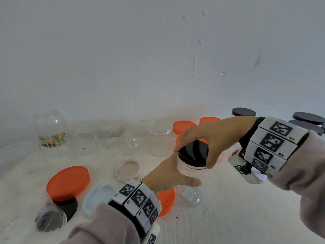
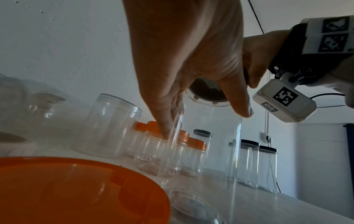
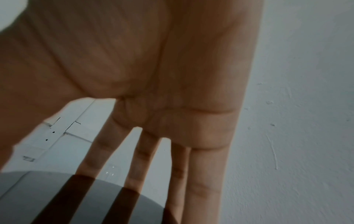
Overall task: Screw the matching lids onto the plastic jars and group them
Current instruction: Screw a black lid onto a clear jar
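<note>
Head view: a white worktop (image 1: 228, 208) against a bare white wall (image 1: 158, 50). The right hand (image 1: 211, 136) grasps the black lid (image 1: 193, 154) atop the clear jar (image 1: 186, 169). Left-wrist view: the left hand (image 2: 184, 53) grasps that jar; four orange-lidded jars (image 2: 193, 157) and three black-lidded jars (image 2: 267, 165) stand behind. Right-wrist view: fingers (image 3: 206, 174) spread over the lid.

The white bands of square coded markers carried the only legible writing. On the right wrist band (image 1: 274, 143) small codes beside the squares read R4, R3 and R2. The left wrist band (image 1: 139, 199) bore small characters too, too small to make out. A clear jar (image 1: 51, 129) near the table's far left edge wore a printed label, its wording blurred.
</note>
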`<state>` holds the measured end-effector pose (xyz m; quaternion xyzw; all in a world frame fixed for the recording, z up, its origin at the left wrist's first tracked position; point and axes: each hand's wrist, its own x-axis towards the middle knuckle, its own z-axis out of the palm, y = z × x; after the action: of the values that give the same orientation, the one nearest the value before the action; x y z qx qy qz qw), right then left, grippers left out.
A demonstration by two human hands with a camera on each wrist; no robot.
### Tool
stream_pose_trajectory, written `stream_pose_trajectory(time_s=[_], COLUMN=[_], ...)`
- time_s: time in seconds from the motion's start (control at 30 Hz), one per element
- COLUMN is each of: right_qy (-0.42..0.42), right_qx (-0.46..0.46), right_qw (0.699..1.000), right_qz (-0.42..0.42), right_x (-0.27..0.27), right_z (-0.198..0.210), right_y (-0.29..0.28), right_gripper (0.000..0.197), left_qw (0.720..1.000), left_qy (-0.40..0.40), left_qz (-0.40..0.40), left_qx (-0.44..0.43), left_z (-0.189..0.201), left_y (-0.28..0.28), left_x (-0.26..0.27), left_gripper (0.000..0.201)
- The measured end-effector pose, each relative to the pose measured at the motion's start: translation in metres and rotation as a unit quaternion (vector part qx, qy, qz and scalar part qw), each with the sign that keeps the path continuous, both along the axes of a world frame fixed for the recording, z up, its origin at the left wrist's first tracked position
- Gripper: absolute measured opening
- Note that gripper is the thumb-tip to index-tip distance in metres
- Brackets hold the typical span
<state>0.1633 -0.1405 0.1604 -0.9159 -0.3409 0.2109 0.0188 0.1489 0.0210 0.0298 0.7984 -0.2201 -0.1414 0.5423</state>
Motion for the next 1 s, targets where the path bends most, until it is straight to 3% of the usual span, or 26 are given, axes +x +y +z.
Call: stream_pose_trajectory(time_s=[0.37, 0.53, 1.0], right_qy=[-0.018, -0.005, 0.029], right_qx=[-0.035, -0.021, -0.013], right_qw=[0.999, 1.000, 0.999], right_qz=[0.009, 0.005, -0.003], right_x=[0.0004, 0.0001, 0.0003], right_z=[-0.0016, -0.0022, 0.0019], right_y=[0.0048, 0.0041, 0.0039], right_gripper=[0.079, 0.078, 0.079], left_qw=[1.000, 1.000, 0.999], left_qy=[0.000, -0.003, -0.005], left_qz=[0.002, -0.006, -0.033], left_qx=[0.020, 0.013, -0.021], left_z=[0.0022, 0.0021, 0.0005], left_y=[0.0006, 0.0000, 0.0017], left_x=[0.0006, -0.0006, 0.0008], left_gripper=[0.087, 0.073, 0.073])
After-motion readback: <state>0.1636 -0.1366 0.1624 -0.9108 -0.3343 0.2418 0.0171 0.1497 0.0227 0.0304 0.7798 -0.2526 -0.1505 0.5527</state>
